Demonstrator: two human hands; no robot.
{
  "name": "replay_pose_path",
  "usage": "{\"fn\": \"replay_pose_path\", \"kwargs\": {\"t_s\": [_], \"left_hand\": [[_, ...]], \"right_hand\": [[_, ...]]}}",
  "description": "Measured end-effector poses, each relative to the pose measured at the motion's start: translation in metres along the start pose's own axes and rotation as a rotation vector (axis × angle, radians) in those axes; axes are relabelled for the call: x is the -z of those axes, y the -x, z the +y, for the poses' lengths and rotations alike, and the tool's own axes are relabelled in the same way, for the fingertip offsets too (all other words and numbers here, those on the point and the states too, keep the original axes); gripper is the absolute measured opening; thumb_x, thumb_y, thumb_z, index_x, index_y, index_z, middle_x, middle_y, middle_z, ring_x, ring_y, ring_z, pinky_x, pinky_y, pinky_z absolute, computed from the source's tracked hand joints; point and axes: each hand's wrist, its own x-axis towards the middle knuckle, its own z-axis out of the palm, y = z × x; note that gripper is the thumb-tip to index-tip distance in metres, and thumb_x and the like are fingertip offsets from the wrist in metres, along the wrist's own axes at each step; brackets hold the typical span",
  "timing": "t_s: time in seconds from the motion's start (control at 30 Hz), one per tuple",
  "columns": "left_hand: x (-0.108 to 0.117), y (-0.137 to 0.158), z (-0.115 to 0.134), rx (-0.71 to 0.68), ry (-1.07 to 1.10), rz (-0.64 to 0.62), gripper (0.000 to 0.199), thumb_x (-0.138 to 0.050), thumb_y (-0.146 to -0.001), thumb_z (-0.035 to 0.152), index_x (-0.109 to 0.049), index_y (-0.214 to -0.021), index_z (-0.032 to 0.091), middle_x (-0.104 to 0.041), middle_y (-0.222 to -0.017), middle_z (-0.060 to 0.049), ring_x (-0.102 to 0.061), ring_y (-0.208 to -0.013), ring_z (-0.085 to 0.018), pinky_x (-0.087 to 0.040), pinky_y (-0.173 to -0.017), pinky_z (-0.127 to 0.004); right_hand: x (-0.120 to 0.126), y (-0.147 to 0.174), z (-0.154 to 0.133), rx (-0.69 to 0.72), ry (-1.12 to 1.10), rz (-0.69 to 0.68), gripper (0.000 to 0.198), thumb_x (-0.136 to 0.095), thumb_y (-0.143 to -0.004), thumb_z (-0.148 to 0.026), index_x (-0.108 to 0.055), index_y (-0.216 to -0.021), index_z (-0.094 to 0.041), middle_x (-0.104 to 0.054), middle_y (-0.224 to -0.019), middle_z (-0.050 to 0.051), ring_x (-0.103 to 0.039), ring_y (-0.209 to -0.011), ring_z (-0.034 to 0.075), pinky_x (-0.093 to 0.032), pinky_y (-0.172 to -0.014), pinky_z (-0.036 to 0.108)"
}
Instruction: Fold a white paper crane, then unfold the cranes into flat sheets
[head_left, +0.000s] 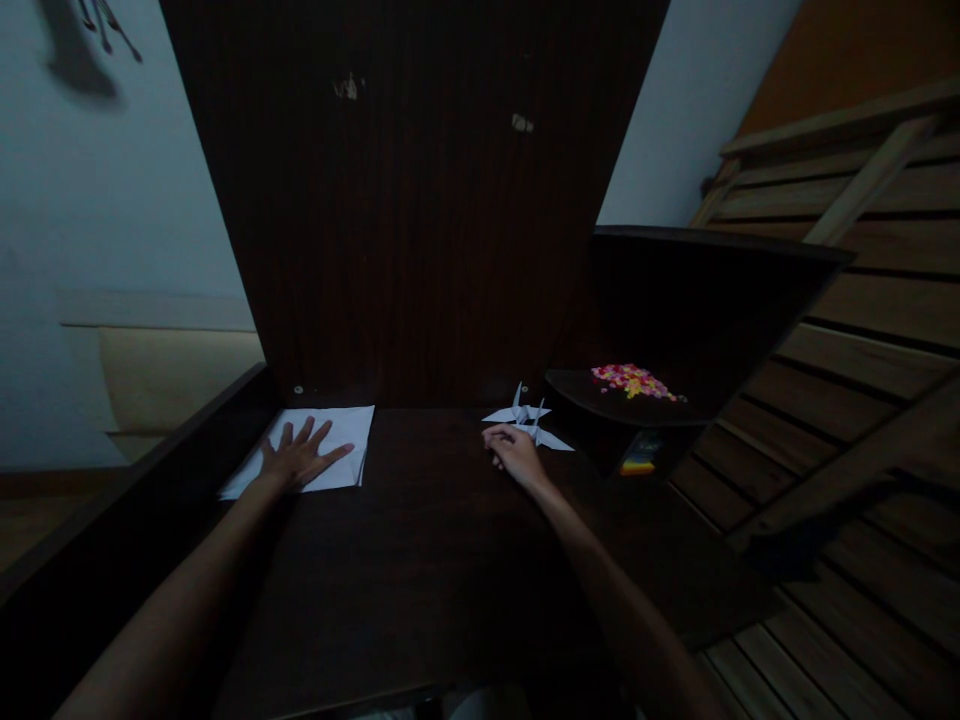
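Observation:
My left hand [298, 458] lies flat with its fingers spread on white paper sheets [349, 430] at the left side of the dark desk. Two folded white paper cranes [517, 411] stand near the back of the desk, right of the middle, one partly behind the other. Just in front of them is my right hand [516, 455], its fingers curled together and overlapping the nearer crane's outline. What those fingers hold, if anything, cannot be made out.
The dark wooden desk [420, 560] has a tall back panel [435, 230] and a raised left edge [135, 470]. On the right, a corner shelf [577, 388] bears a pile of small pink, red and yellow pieces [634, 381]. A slatted wooden frame [847, 300] stands beyond it.

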Motion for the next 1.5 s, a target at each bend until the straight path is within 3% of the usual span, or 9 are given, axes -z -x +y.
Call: {"fn": "replay_pose_path", "kwargs": {"t_s": [0.1, 0.2, 0.4, 0.63, 0.83, 0.93, 1.07, 1.27, 1.5], "left_hand": [[0.001, -0.001, 0.001, 0.020, 0.016, -0.012, 0.103, -0.032, -0.068, 0.086, -0.026, -0.149, 0.022, -0.014, -0.157, -0.013, -0.006, -0.140, -0.049, -0.004, -0.105, -0.072], [0.000, -0.002, 0.002, 0.014, 0.023, 0.002, 0.107, -0.033, -0.065, 0.088, -0.026, -0.149, 0.021, -0.015, -0.157, -0.015, -0.006, -0.140, -0.050, -0.003, -0.103, -0.074], [0.001, -0.002, 0.002, 0.010, 0.019, 0.007, 0.109, -0.035, -0.064, 0.088, -0.025, -0.149, 0.020, -0.015, -0.157, -0.015, -0.006, -0.139, -0.052, -0.002, -0.102, -0.075], [0.003, 0.006, 0.005, -0.063, -0.008, 0.144, 0.099, -0.038, -0.069, 0.082, -0.038, -0.144, 0.019, -0.022, -0.155, -0.018, -0.011, -0.139, -0.051, -0.005, -0.100, -0.076], [0.023, 0.027, 0.046, -0.342, 0.160, 0.555, 0.068, -0.039, -0.084, 0.061, -0.053, -0.130, 0.013, -0.040, -0.147, -0.019, -0.025, -0.139, -0.039, -0.010, -0.111, -0.061], [0.040, 0.049, 0.088, -0.389, 0.527, 0.443, 0.060, -0.039, -0.087, 0.059, -0.056, -0.123, 0.013, -0.060, -0.125, -0.016, -0.055, -0.116, -0.031, -0.040, -0.100, -0.046], [0.046, 0.077, 0.137, -0.488, 0.858, 0.256, 0.047, -0.052, -0.083, 0.055, -0.062, -0.111, 0.018, -0.069, -0.107, -0.010, -0.064, -0.099, -0.025, -0.048, -0.087, -0.037], [0.024, 0.084, 0.156, -0.350, 1.108, 0.362, 0.033, -0.067, -0.075, 0.045, -0.066, -0.091, 0.016, -0.070, -0.084, -0.005, -0.065, -0.077, -0.020, -0.050, -0.072, -0.030], [0.020, 0.082, 0.154, -0.270, 1.503, 0.348, 0.026, -0.073, -0.067, 0.037, -0.069, -0.081, 0.015, -0.072, -0.092, -0.009, -0.066, -0.087, -0.022, -0.051, -0.077, -0.032]], "right_hand": [[0.030, -0.003, -0.009, 0.155, 0.423, 0.304, 0.019, -0.052, -0.080, -0.029, -0.064, -0.089, -0.018, -0.063, -0.083, 0.007, -0.060, -0.078, 0.020, -0.047, -0.069, 0.031], [0.053, -0.005, -0.013, 0.034, 0.754, 0.436, 0.031, -0.055, -0.082, -0.037, -0.062, -0.105, -0.017, -0.061, -0.101, 0.012, -0.061, -0.087, 0.024, -0.045, -0.072, 0.032], [0.067, -0.008, -0.006, -0.214, 0.932, 0.230, 0.030, -0.053, -0.085, -0.028, -0.063, -0.111, -0.018, -0.067, -0.102, 0.017, -0.065, -0.091, 0.029, -0.044, -0.069, 0.033], [0.083, 0.022, -0.034, 0.015, 1.143, 0.339, 0.026, -0.046, -0.088, -0.017, -0.066, -0.104, -0.017, -0.068, -0.103, 0.014, -0.066, -0.086, 0.024, -0.043, -0.065, 0.029], [0.073, 0.035, -0.061, 0.442, 0.924, 0.262, 0.019, -0.049, -0.088, -0.019, -0.067, -0.094, -0.019, -0.070, -0.094, 0.007, -0.065, -0.085, 0.021, -0.046, -0.071, 0.028], [0.042, 0.032, -0.058, 0.626, 0.724, 0.199, 0.018, -0.049, -0.089, -0.017, -0.066, -0.087, -0.019, -0.068, -0.087, 0.007, -0.064, -0.079, 0.019, -0.048, -0.073, 0.029], [-0.007, 0.031, -0.049, 0.753, 0.594, 0.112, 0.020, -0.047, -0.090, -0.016, -0.066, -0.090, -0.019, -0.067, -0.085, 0.006, -0.063, -0.078, 0.018, -0.049, -0.072, 0.029], [-0.045, 0.033, -0.045, 0.843, 0.537, 0.069, 0.023, -0.046, -0.090, -0.013, -0.067, -0.095, -0.019, -0.066, -0.088, 0.007, -0.063, -0.079, 0.018, -0.050, -0.074, 0.029], [-0.056, 0.035, -0.042, 0.638, 0.219, 0.144, 0.011, -0.056, -0.086, -0.023, -0.066, -0.082, -0.020, -0.064, -0.083, 0.005, -0.061, -0.074, 0.015, -0.050, -0.063, 0.026]]}}
